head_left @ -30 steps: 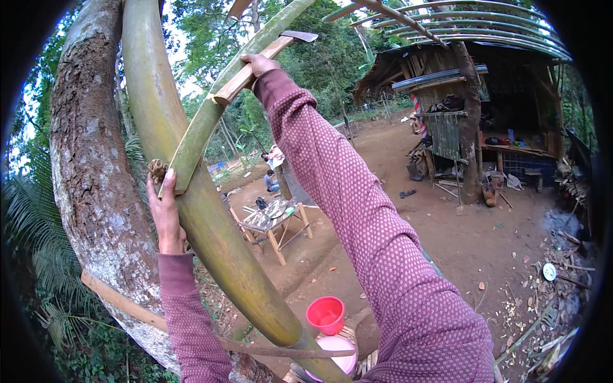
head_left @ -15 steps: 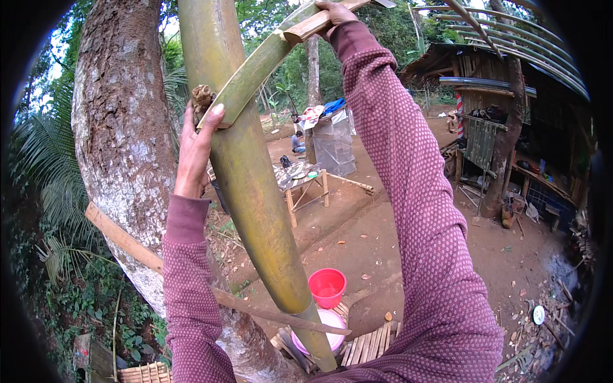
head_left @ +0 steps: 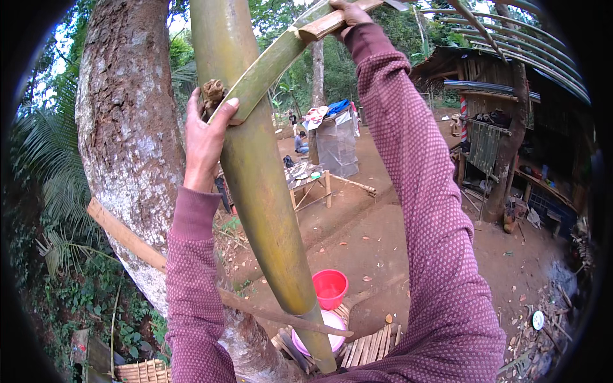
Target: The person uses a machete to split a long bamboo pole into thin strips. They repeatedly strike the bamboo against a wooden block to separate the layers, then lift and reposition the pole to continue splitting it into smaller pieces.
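A thick yellow-green bamboo pole (head_left: 265,204) slants down in front of me. Across its upper part runs a curved, split bamboo strip (head_left: 271,76). My left hand (head_left: 207,137) grips the strip's lower end, thumb on top and fingers behind, beside a knobby brown stub (head_left: 213,91). High up, my right hand (head_left: 353,16) is closed around a pale wooden handle (head_left: 322,25) with grey metal at its far end, which looks like a blade. This handle lies against the strip's upper end; the top of the strip leaves the picture.
A large tree trunk (head_left: 131,127) stands at left, with a wooden bar (head_left: 128,235) across it. Below are a red basin (head_left: 330,287), a pink basin (head_left: 332,319) and bamboo slats (head_left: 370,345). Farther off stand a bamboo table (head_left: 313,182), a crouching person (head_left: 300,143) and a hut (head_left: 491,121).
Both hands, the strip and the upper pole sit slightly farther right and lower in the picture, as the view has shifted a little. Both grips look the same.
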`<state>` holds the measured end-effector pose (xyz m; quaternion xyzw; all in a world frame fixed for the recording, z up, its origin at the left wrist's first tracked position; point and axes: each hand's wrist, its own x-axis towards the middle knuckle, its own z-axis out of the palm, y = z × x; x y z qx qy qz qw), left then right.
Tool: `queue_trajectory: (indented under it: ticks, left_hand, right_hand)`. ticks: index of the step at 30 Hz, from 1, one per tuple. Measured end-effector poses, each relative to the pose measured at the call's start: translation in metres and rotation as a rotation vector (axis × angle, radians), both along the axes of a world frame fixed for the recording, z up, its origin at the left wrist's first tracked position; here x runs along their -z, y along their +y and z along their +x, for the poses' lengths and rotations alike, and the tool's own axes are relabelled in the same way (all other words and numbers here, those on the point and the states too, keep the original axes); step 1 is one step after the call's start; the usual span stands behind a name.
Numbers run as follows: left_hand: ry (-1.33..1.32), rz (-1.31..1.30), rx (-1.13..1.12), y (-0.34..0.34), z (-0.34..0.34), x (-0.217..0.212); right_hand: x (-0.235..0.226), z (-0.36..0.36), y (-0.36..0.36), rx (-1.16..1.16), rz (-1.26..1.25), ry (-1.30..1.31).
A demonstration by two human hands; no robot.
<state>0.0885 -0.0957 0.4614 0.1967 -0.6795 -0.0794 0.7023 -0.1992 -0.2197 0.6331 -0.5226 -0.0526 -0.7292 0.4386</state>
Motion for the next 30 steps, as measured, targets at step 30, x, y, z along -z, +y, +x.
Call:
queue_trajectory:
  ticks: [30]
  left_hand:
    - [-0.007, -0.044, -0.045, 0.002, -0.010, -0.003]
  right_hand:
    - [-0.014, -0.033, -0.026, 0.182, 0.016, 0.106]
